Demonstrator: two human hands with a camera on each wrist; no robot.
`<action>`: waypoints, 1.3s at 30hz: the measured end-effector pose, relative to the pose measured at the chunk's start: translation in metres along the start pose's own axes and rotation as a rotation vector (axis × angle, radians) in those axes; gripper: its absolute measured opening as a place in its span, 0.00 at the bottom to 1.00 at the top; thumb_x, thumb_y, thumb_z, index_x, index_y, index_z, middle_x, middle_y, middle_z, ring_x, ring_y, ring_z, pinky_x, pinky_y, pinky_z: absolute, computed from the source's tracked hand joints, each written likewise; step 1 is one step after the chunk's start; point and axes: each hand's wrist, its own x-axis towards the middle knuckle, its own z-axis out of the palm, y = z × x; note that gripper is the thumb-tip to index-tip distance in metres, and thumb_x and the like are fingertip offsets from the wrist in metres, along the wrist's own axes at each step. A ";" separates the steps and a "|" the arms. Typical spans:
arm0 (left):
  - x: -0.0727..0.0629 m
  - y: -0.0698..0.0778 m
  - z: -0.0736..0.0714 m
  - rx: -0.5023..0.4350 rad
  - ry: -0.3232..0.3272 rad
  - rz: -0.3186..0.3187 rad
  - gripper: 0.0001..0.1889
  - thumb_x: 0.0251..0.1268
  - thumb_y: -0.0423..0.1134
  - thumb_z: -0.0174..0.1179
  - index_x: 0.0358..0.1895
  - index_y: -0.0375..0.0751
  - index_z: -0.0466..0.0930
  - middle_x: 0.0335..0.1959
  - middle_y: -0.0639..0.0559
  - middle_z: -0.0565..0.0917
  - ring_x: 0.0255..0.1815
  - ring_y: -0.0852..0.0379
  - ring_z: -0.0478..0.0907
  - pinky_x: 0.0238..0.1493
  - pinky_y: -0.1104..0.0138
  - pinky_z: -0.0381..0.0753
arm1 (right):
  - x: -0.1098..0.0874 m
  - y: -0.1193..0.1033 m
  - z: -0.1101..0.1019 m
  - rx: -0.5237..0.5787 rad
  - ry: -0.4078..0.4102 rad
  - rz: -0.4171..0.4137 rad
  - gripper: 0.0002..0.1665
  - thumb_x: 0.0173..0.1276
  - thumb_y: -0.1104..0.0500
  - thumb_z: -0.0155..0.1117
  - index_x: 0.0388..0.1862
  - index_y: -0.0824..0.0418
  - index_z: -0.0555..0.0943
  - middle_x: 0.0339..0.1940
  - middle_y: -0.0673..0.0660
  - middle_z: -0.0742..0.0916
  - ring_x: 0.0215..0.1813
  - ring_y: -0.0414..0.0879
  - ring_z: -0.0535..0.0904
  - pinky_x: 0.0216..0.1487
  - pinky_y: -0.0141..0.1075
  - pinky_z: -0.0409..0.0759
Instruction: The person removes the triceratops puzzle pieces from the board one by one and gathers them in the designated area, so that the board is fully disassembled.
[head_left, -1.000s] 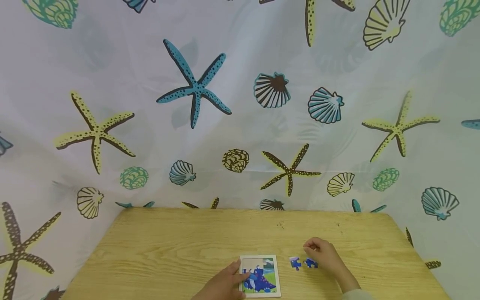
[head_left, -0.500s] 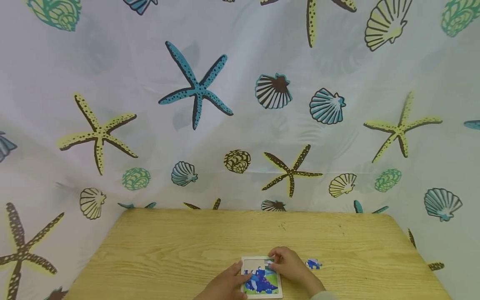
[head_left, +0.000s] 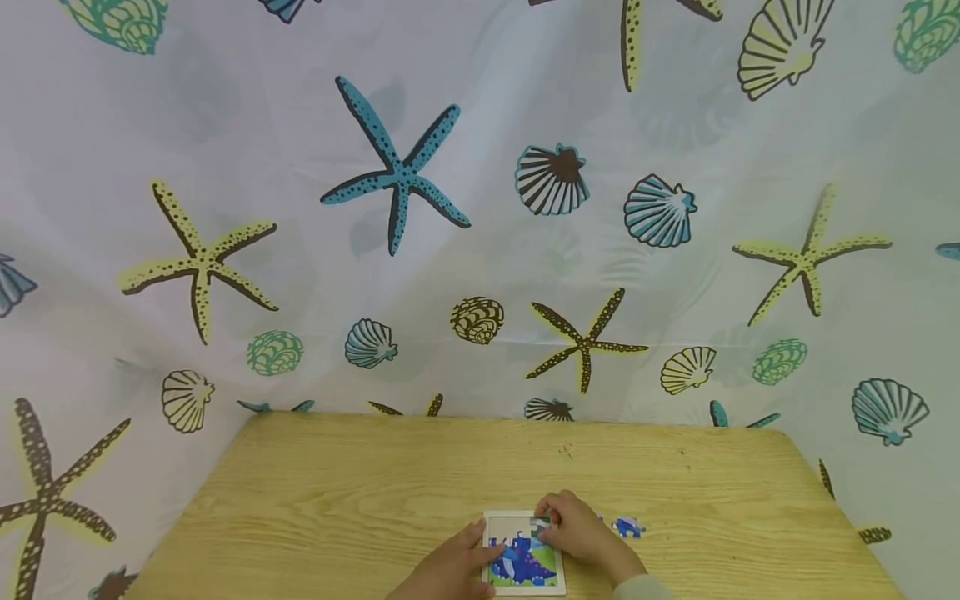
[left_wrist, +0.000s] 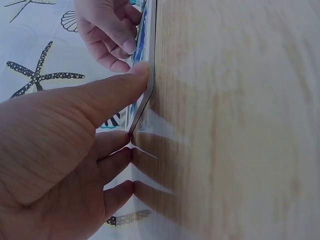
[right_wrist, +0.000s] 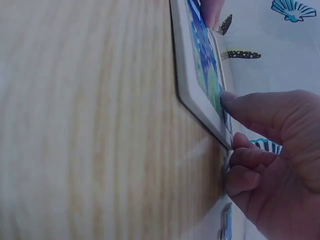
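Observation:
A white-framed jigsaw puzzle [head_left: 525, 567] with a blue dinosaur lies on the table. A bare patch of backing shows at its upper left. My left hand [head_left: 452, 560] steadies its left side with fairly straight fingers, one reaching over the picture. In the left wrist view the thumb [left_wrist: 137, 72] presses the frame near a corner, and other fingertips meet the table beside it. My right hand [head_left: 581, 532] holds the far right corner: thumb on the picture, other fingers curled at the frame's outer edge. A blue loose jigsaw piece [head_left: 628, 527] lies right of it.
A sliver of a second loose piece [head_left: 600, 517] peeks out behind the right hand. The wooden table [head_left: 337, 492] ends at a white cloth [head_left: 420, 275] printed with starfish and shells, which hangs behind it and at both sides.
My right hand has moved left from above the loose pieces to the puzzle's far right corner, where it stays with only slight motion. The left hand keeps its place on the frame.

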 end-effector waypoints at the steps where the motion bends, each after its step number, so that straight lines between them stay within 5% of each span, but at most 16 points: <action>1: 0.000 0.000 0.000 0.005 0.001 0.003 0.29 0.55 0.51 0.66 0.64 0.57 0.73 0.71 0.39 0.62 0.68 0.42 0.63 0.62 0.54 0.70 | 0.000 -0.001 0.000 -0.003 -0.004 0.001 0.10 0.60 0.64 0.67 0.39 0.60 0.77 0.28 0.52 0.70 0.30 0.41 0.64 0.31 0.32 0.63; 12: -0.003 0.003 -0.001 0.000 0.018 0.004 0.29 0.55 0.51 0.66 0.63 0.55 0.74 0.71 0.39 0.62 0.69 0.41 0.62 0.62 0.53 0.70 | -0.001 -0.007 0.001 -0.025 0.007 0.000 0.14 0.60 0.65 0.66 0.41 0.58 0.72 0.36 0.53 0.73 0.38 0.45 0.70 0.41 0.39 0.73; 20: -0.003 0.004 -0.002 -0.010 0.016 0.003 0.29 0.55 0.50 0.66 0.63 0.53 0.74 0.70 0.38 0.62 0.68 0.41 0.63 0.62 0.53 0.70 | -0.004 -0.001 0.007 0.106 0.057 -0.007 0.10 0.64 0.68 0.59 0.43 0.60 0.72 0.26 0.49 0.75 0.23 0.37 0.66 0.24 0.28 0.65; 28: -0.004 0.006 -0.003 -0.001 0.019 0.016 0.29 0.55 0.49 0.66 0.63 0.53 0.74 0.70 0.38 0.62 0.68 0.41 0.63 0.62 0.54 0.70 | -0.010 0.004 -0.002 0.214 0.159 0.012 0.08 0.68 0.64 0.59 0.46 0.61 0.76 0.31 0.50 0.76 0.26 0.37 0.68 0.24 0.27 0.69; 39: -0.004 0.004 -0.001 -0.004 0.022 0.030 0.29 0.54 0.48 0.67 0.63 0.53 0.74 0.70 0.37 0.62 0.68 0.40 0.63 0.61 0.54 0.71 | -0.044 0.042 -0.044 0.258 0.327 0.203 0.10 0.67 0.63 0.61 0.46 0.63 0.78 0.35 0.53 0.78 0.35 0.42 0.72 0.32 0.30 0.75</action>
